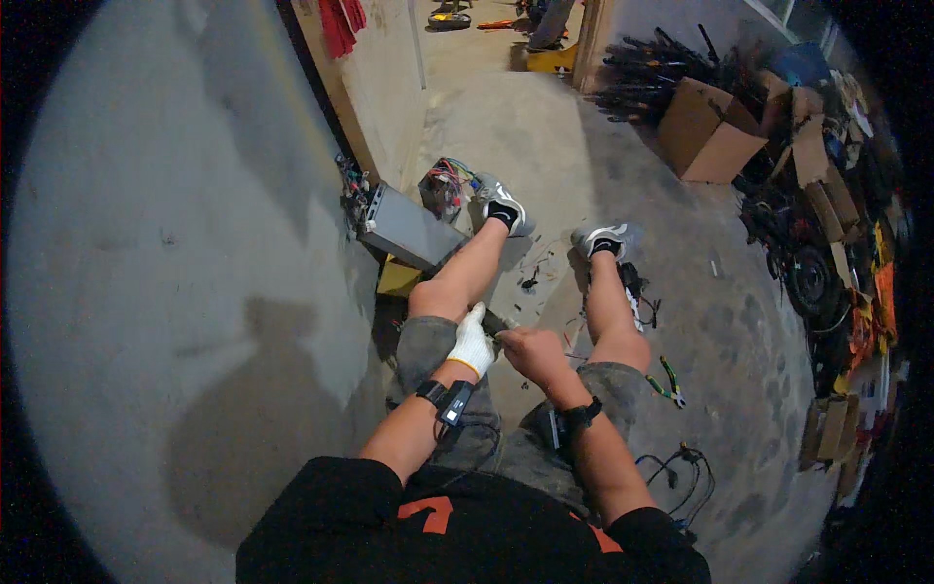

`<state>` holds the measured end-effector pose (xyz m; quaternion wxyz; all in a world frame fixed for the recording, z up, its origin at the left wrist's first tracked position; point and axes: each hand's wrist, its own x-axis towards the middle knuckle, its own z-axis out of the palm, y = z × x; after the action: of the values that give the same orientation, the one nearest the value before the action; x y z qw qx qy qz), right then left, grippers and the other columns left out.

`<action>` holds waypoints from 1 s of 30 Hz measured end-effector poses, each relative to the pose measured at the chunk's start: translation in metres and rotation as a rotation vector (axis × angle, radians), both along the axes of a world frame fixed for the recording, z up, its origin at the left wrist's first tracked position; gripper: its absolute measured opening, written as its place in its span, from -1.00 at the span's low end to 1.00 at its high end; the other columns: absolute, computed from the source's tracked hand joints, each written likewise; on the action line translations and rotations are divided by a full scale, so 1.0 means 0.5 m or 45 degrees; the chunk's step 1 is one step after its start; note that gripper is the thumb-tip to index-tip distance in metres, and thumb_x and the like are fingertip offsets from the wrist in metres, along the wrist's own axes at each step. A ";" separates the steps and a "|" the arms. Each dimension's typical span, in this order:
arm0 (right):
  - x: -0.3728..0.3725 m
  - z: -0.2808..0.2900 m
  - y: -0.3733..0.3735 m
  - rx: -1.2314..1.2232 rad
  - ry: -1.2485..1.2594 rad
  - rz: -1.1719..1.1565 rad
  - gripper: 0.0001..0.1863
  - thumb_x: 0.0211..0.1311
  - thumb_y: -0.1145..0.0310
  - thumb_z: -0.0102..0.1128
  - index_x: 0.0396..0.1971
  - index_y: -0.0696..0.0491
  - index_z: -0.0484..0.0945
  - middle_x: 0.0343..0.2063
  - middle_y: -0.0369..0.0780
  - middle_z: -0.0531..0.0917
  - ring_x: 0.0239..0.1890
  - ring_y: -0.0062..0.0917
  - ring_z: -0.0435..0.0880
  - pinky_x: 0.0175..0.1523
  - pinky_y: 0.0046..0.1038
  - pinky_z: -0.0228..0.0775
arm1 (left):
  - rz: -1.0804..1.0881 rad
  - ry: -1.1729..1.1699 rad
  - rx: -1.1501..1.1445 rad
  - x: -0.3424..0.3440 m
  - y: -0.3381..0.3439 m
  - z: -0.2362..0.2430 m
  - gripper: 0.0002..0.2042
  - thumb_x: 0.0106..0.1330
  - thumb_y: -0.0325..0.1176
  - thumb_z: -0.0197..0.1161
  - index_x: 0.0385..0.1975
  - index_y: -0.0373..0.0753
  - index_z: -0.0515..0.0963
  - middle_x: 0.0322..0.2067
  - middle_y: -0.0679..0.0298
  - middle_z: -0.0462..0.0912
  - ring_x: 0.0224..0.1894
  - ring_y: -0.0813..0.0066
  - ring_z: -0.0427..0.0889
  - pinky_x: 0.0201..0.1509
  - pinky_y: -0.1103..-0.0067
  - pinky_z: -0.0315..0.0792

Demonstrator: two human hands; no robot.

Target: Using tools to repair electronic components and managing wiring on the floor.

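Observation:
Between my legs, my left hand (472, 344) in a white knit glove is closed on a small dark object (494, 325), too small to name. My bare right hand (530, 352) is closed at the same object, against the gloved one. Beyond them, a grey metal box (413, 229) leans on the left, by a bundle of coloured wires (446, 180) and a yellow box (397, 279). Green-handled pliers (666, 389) lie right of my right knee, with loose black cables (686, 477) nearer me. Small dark bits (530, 282) are scattered on the floor between my feet.
A grey wall (175, 195) borders the left. An open doorway (501, 54) is ahead, with a person's leg (547, 27) beyond. Along the right are cardboard boxes (710, 131), black tubular parts (642, 73) and piled wheels and parts (808, 277).

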<state>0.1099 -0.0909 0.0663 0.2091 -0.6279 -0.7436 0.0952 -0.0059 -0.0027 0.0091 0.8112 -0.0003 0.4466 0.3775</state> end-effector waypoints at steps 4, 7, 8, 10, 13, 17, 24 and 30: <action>-0.006 -0.013 0.000 0.012 0.043 -0.018 -0.77 0.14 0.32 0.16 -0.18 -0.09 0.63 -0.43 -0.19 0.68 -0.38 -0.21 0.68 -0.34 -0.21 0.51 | -0.117 0.103 0.038 -0.007 0.011 -0.030 -0.76 0.38 -0.07 0.15 -0.33 -0.12 0.49 -0.44 0.25 0.57 -0.44 0.26 0.56 -0.36 0.38 0.50; -0.003 -0.007 -0.002 0.118 0.160 -0.011 -0.74 0.11 0.40 0.21 -0.16 -0.04 0.64 -0.42 -0.16 0.67 -0.41 -0.25 0.67 -0.33 -0.28 0.52 | -0.047 0.021 0.002 -0.005 0.013 -0.017 -0.77 0.37 -0.09 0.17 -0.33 -0.12 0.50 -0.42 0.24 0.58 -0.42 0.26 0.56 -0.33 0.37 0.50; -0.001 -0.003 -0.002 0.174 0.208 -0.002 -0.72 0.08 0.45 0.25 -0.15 0.00 0.65 -0.42 -0.14 0.67 -0.43 -0.28 0.67 -0.33 -0.32 0.52 | -0.005 -0.034 -0.023 0.000 0.018 -0.010 -0.79 0.36 -0.11 0.18 -0.33 -0.11 0.51 -0.42 0.24 0.58 -0.41 0.26 0.56 -0.33 0.38 0.49; 0.013 -0.023 -0.013 0.140 0.359 -0.049 -0.72 0.10 0.46 0.27 -0.14 0.01 0.64 -0.44 -0.15 0.67 -0.45 -0.34 0.66 -0.33 -0.39 0.52 | -0.004 -0.099 -0.034 0.008 0.008 0.006 -0.82 0.36 -0.15 0.19 -0.32 -0.11 0.52 -0.40 0.24 0.59 -0.37 0.25 0.56 -0.29 0.37 0.49; 0.014 -0.030 -0.014 0.207 0.594 -0.099 -0.74 0.16 0.42 0.30 -0.12 0.04 0.63 -0.46 -0.18 0.65 -0.48 -0.46 0.63 -0.34 -0.48 0.49 | -0.088 -0.178 0.029 -0.002 0.008 0.000 -0.85 0.35 -0.21 0.21 -0.24 -0.12 0.51 -0.30 0.24 0.60 -0.25 0.22 0.60 -0.18 0.33 0.52; 0.043 -0.021 -0.011 0.132 0.874 -0.438 -0.77 0.22 0.33 0.29 -0.20 0.14 0.63 -0.53 -0.24 0.61 -0.53 -0.55 0.57 -0.34 -0.50 0.45 | -0.253 -0.307 0.009 -0.016 0.006 -0.014 -0.84 0.34 -0.22 0.21 -0.19 -0.11 0.51 -0.22 0.21 0.62 -0.18 0.15 0.61 -0.13 0.14 0.51; 0.136 -0.013 -0.006 0.483 1.065 -1.123 -0.36 0.14 0.41 0.30 0.18 0.21 0.22 -0.07 -0.05 0.49 -0.13 -0.42 0.51 -0.02 -0.43 0.36 | -0.326 -0.164 0.063 -0.006 -0.007 0.012 -0.87 0.34 -0.29 0.17 -0.23 -0.18 0.49 -0.31 0.12 0.64 -0.23 0.07 0.66 -0.14 0.12 0.56; 0.162 -0.035 -0.020 0.670 0.857 -1.117 -0.26 0.19 0.47 0.26 0.31 0.23 0.06 0.04 0.00 0.42 -0.04 -0.34 0.54 0.08 -0.39 0.38 | -0.482 -0.205 0.054 -0.002 -0.014 0.013 -0.86 0.34 -0.33 0.18 -0.23 -0.23 0.46 -0.30 0.06 0.61 -0.27 0.01 0.65 -0.19 0.09 0.58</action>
<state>0.1908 -0.1008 0.0488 0.6003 -0.7383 -0.3074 0.0066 -0.0070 -0.0098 0.0157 0.9006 0.0706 0.3644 0.2264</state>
